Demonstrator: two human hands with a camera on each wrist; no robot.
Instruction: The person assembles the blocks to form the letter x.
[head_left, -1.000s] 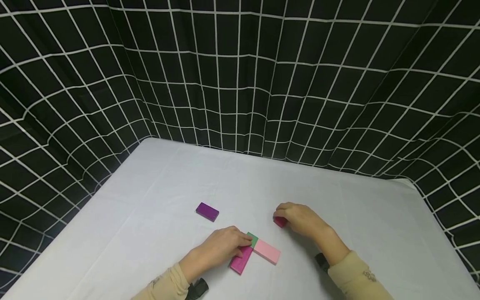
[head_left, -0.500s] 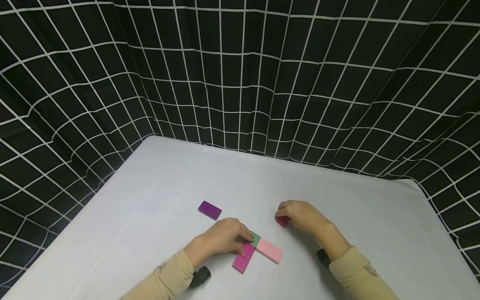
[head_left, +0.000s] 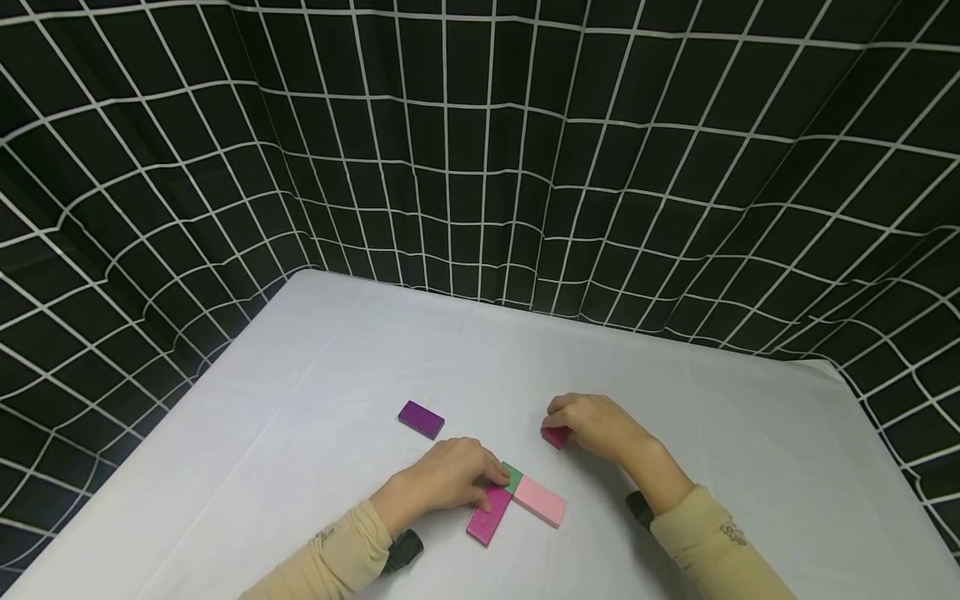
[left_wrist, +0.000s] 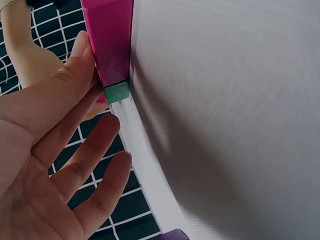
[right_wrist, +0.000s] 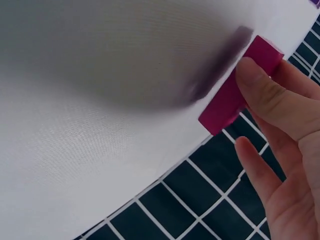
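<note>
My left hand [head_left: 452,475] lies over a magenta block [head_left: 487,517] and a small green block [head_left: 512,477]. In the head view its thumb touches the magenta block, and a fingertip rests at the green one. The left wrist view shows the other fingers fairly straight. A pale pink block [head_left: 540,502] meets the green one on the right. My right hand [head_left: 596,425] pinches another magenta block [right_wrist: 225,102] between thumb and fingers. A gap separates this block from its shadow in the right wrist view, so it hangs just above the white table.
A purple block [head_left: 421,419] lies flat on the white table [head_left: 360,350], beyond my left hand. Black curtain [head_left: 465,150] with a white grid encloses the table's back and sides.
My right hand has shifted slightly left and away with its block during the last half second. My left hand's thumb and fingers have spread a little; the blocks under it stay joined.
</note>
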